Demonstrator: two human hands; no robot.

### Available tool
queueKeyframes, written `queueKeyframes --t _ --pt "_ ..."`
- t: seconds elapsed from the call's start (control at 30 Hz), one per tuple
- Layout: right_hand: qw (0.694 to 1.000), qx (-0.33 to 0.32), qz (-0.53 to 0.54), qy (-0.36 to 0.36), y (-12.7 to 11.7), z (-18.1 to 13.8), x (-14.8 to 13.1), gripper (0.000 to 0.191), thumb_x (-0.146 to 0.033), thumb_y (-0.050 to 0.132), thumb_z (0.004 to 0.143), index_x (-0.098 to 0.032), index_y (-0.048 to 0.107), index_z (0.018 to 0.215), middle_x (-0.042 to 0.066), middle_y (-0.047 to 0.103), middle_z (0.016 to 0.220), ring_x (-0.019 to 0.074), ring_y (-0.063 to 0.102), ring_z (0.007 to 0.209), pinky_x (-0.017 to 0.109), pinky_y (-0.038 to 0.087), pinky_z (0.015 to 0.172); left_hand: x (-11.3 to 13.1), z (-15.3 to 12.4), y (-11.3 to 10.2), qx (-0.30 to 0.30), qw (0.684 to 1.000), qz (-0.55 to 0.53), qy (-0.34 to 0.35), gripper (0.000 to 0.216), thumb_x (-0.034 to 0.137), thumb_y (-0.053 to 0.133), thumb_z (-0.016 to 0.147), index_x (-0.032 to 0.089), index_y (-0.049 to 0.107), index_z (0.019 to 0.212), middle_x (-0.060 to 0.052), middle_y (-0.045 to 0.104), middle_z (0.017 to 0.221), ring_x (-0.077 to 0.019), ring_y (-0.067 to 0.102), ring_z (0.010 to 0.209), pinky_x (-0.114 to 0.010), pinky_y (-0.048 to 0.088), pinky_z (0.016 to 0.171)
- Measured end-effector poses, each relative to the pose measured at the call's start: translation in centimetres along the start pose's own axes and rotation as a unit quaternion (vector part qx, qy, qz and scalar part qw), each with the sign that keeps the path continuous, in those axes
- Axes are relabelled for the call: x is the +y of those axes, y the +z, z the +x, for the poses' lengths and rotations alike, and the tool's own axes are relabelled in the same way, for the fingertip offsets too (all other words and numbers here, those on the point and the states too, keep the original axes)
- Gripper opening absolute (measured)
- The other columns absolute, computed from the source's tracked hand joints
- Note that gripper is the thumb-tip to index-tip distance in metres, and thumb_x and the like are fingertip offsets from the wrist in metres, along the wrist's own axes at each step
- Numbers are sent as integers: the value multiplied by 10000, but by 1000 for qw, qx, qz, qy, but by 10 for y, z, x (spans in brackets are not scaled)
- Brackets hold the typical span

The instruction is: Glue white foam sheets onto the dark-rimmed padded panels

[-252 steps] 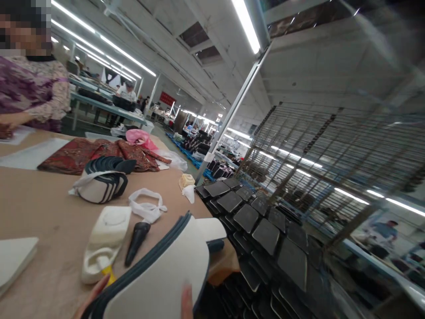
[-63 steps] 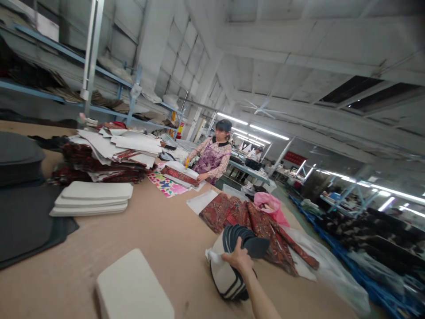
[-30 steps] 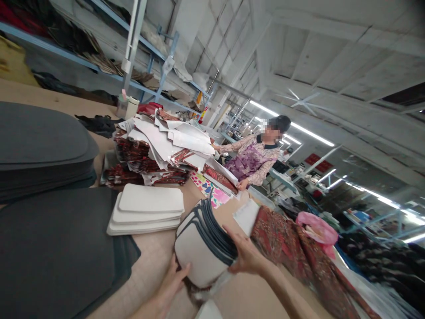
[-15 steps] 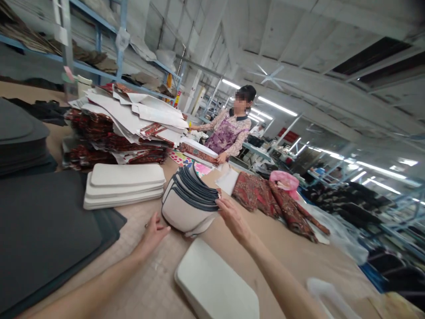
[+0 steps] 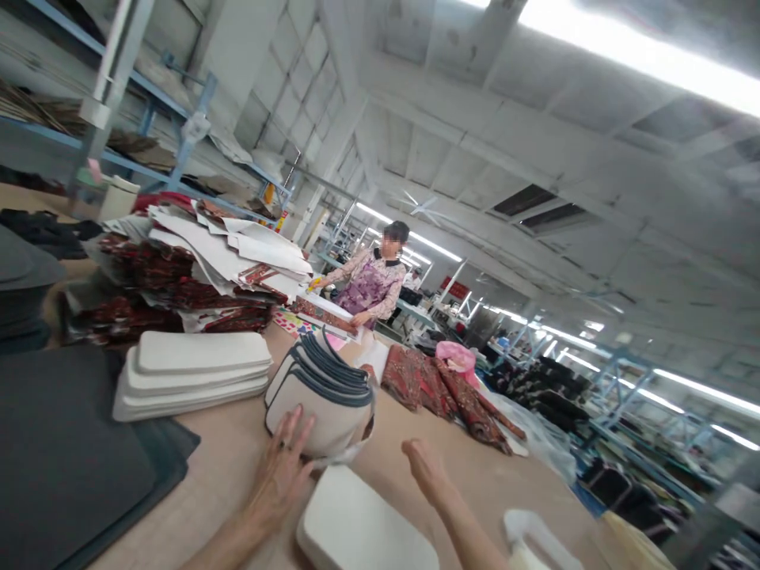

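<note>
A stack of curved pale panels with dark blue edging (image 5: 329, 404) stands on the brown-covered table. My left hand (image 5: 285, 459) rests with spread fingers against the stack's pale front. Right of the stack and apart from it is my right hand (image 5: 426, 469), its fingers curled in and nothing seen in them. Between my forearms lies a pile of white rounded pads (image 5: 365, 522). Another pile of white pads (image 5: 195, 356) sits just left of the edged stack.
Dark sheets (image 5: 77, 451) cover the table's left side. Behind stands a tall heap of red patterned and white pieces (image 5: 195, 269). Red patterned fabric (image 5: 439, 384) lies to the right near a pink bag (image 5: 456, 358). Across the table, a person (image 5: 371, 281) handles a patterned piece.
My left hand has moved onto the front of the edged stack. My right hand has left the stack's right edge and curled. The view has tilted up.
</note>
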State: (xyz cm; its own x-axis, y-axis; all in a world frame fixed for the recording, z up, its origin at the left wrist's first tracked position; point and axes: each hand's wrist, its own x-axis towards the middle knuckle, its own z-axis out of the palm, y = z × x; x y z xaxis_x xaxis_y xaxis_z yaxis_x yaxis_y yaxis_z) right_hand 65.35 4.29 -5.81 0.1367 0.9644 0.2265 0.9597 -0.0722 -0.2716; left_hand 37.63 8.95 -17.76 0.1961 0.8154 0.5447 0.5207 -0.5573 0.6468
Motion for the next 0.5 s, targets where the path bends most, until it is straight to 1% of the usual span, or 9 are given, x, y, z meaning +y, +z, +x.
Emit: queueKeyframes --t 0.07,0.13,0.2,0.27,0.3,0.33,0.4,0.43,0.5 --pt "998 14 20 50 4 6 11 193 -212 470 758 -173 651 706 81 652 672 213 630 679 310 475 640 -8 -2 10 19 999 30 -12 649 127 458 770 238 324 1395 -77 208 1493 -312 213 1338 -478 331 1032" --pt "995 22 58 85 14 22 12 321 -295 382 834 -158 633 980 122 673 879 207 647 773 291 490 627 -17 -4 19 31 999 38 -23 654 126 455 768 250 321 1396 -64 216 1493 -306 227 1334 -469 335 1033" --pt "989 21 100 105 30 44 4 426 -330 322 872 -142 503 1208 159 621 1093 192 646 870 263 498 608 -24 -5 24 37 999 29 -20 661 103 443 761 259 326 1392 -56 208 1495 -286 245 1331 -449 320 1050" --pt "984 16 134 113 52 66 -9 476 -327 372 871 -139 384 1308 174 551 1214 177 637 912 247 500 603 -29 -5 28 49 999 15 -16 664 79 432 748 246 341 1384 -63 175 1503 -273 269 1324 -428 312 1061" --pt "983 13 145 114 63 74 -15 484 -324 420 862 -145 378 1309 164 549 1215 171 639 891 246 501 600 -30 -4 30 55 998 11 -17 665 68 428 738 241 356 1376 -66 157 1506 -274 280 1320 -425 316 1059" --pt "982 10 152 115 74 80 -20 466 -326 470 852 -150 414 1280 142 575 1175 166 641 847 249 503 595 -31 -3 32 62 998 9 -19 668 59 426 726 234 372 1368 -71 142 1507 -279 292 1314 -427 326 1053" --pt "981 4 158 114 89 87 -24 364 -350 537 845 -148 526 1147 73 632 1019 146 630 742 260 507 588 -32 -3 34 69 997 11 -25 682 51 432 701 231 389 1358 -72 124 1509 -294 310 1302 -437 348 1036" --pt "981 5 158 115 93 89 -22 314 -366 548 849 -144 564 1072 43 638 944 135 617 704 263 509 588 -32 -3 35 69 997 13 -28 696 50 437 694 234 380 1362 -69 117 1511 -298 309 1303 -439 352 1032" --pt "980 17 156 119 88 91 -9 267 -377 541 866 -137 589 972 12 623 860 116 595 668 265 509 590 -33 -4 36 62 997 12 -32 744 46 447 683 246 329 1390 -58 91 1519 -296 287 1317 -435 345 1037"
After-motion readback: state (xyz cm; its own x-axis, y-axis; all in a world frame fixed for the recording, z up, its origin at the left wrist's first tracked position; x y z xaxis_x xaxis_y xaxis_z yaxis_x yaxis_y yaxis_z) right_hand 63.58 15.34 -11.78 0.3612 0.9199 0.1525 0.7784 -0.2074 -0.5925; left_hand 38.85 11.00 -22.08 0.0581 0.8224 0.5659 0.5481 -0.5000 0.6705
